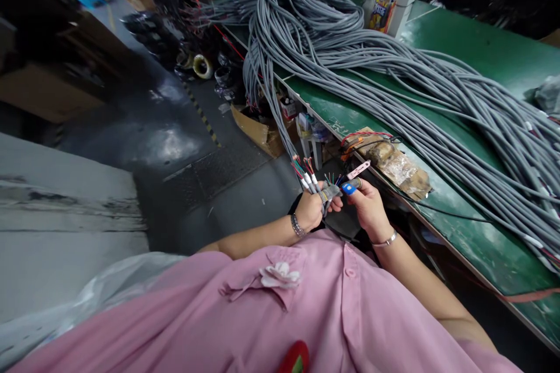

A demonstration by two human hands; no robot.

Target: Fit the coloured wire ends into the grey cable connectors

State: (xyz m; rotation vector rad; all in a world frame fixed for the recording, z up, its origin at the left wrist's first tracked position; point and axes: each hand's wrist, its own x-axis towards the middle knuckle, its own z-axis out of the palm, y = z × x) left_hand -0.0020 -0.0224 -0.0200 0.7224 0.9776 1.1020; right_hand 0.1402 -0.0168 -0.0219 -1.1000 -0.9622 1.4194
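Note:
My left hand [310, 210] is closed around a small bunch of grey cables [311, 185]. Their ends have white wraps and bare coloured wires in red, green and black fanning out. Grey coverings sit on some of its fingers. My right hand [370, 205] is pinched close beside it, near thin loose wires [333, 178] standing up from one cable end. A blue piece [349, 189] shows at its thumb, and a grey covering at its index finger. Just past those fingers is a flat pink strip-like tool [359, 170]; whether it is held I cannot tell.
A thick bundle of long grey cables [350, 52] lies over the green bench [459, 35] and hangs off its left edge. A taped cardboard block [398, 169] rests at the bench edge. Below stands an open cardboard box [258, 131]; a white panel [65, 198] is at left.

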